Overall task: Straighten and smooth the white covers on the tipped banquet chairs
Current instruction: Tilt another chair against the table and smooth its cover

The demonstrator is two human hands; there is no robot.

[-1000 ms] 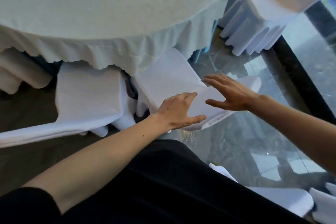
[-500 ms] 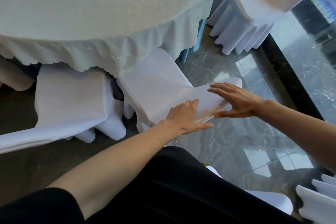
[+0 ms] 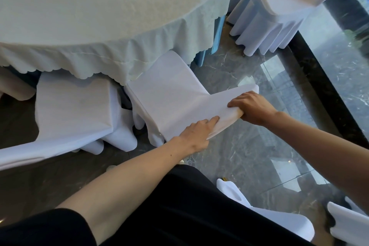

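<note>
A white-covered chair (image 3: 169,90) leans with its seat against the round table, its back stretching toward me. My right hand (image 3: 252,108) is closed around the top edge of that chair back, fingers curled over the white cover. My left hand (image 3: 196,133) lies flat on the near side edge of the same back, fingers pointing right and pressing the cloth. A second tipped chair with a white cover (image 3: 73,110) rests to the left, touched by neither hand.
The round table with its pale tablecloth (image 3: 123,26) fills the top left. An upright covered chair (image 3: 265,24) stands at the top right. More white covers (image 3: 349,223) lie at the bottom right. A dark strip (image 3: 323,90) crosses the glossy marble floor.
My right hand went from hovering flat over the chair back to gripping its top edge. My left hand slid onto the side edge. The view shifted closer and a little right.
</note>
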